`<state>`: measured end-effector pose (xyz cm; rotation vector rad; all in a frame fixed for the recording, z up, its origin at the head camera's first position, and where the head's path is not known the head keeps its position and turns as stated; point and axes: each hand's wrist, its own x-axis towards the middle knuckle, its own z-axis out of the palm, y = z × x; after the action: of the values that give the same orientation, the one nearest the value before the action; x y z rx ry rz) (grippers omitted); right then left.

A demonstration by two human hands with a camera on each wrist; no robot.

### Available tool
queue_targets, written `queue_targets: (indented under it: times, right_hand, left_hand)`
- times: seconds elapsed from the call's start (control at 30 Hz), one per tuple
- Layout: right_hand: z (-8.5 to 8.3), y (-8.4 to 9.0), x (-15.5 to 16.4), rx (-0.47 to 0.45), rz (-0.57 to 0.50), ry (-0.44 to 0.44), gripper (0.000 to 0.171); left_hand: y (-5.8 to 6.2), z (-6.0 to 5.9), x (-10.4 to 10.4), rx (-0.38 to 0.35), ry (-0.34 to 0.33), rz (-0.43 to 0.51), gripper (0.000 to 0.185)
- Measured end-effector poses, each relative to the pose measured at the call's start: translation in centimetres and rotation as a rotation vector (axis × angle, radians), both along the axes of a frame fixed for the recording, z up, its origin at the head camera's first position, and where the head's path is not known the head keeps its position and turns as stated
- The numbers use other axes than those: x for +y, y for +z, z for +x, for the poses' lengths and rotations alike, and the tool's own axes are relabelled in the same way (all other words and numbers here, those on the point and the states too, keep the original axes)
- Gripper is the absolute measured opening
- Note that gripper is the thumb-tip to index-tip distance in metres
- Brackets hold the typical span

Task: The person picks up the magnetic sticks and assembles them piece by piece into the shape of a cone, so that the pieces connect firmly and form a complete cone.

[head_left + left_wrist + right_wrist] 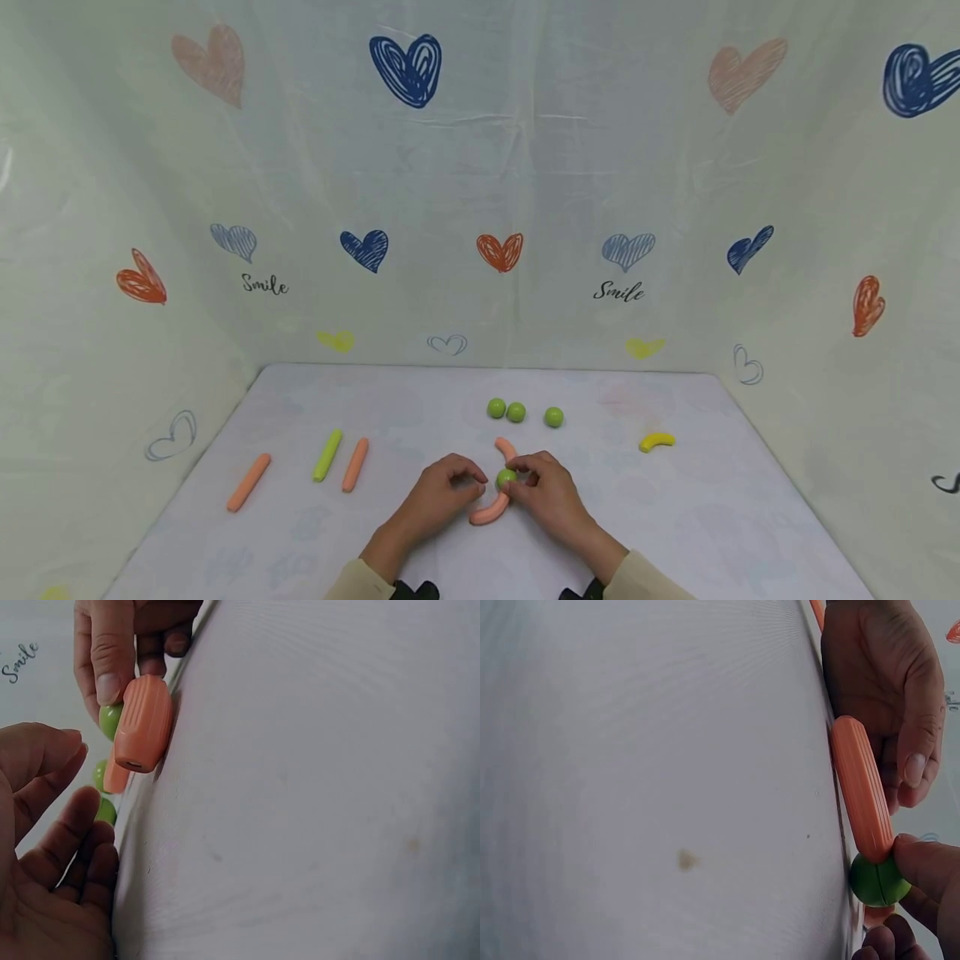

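My right hand [553, 496] pinches a green ball [506, 478] between thumb and fingers, low over the table. A curved orange piece [487, 511] meets the ball on the near side, its ribbed surface showing in the right wrist view. Beyond the ball lies another curved orange piece [505, 448]; whether it joins the ball is hidden by the fingers. My left hand [442, 493] is just left of the ball, fingers loosely bent and apart from it, holding nothing. In the left wrist view, the near orange piece [146, 724] points its blunt end at the camera.
Several green balls [516, 412] stand farther back on the white table [420, 400]. Left of the hands lie orange sticks [356, 465] and a yellow-green stick [327, 456]. A curved yellow piece [657, 442] lies to the right. Heart-printed sheeting [450, 183] encloses the back and sides.
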<state>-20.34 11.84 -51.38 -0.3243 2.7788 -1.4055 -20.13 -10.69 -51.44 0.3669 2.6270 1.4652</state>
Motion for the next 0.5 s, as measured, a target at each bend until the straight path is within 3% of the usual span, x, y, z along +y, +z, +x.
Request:
queue_targets:
  times: [0.3, 0.5]
  right_hand:
    - [0.2, 0.4, 0.7, 0.012, 0.032, -0.003, 0.028]
    - [0.2, 0.2, 0.9, 0.01, 0.025, 0.017, 0.028]
  left_hand:
    - [0.8, -1.4, 0.2, 0.035, 0.083, -0.01, 0.005]
    - [1.4, -4.2, 0.4, 0.048, 0.16, -0.026, 0.01]
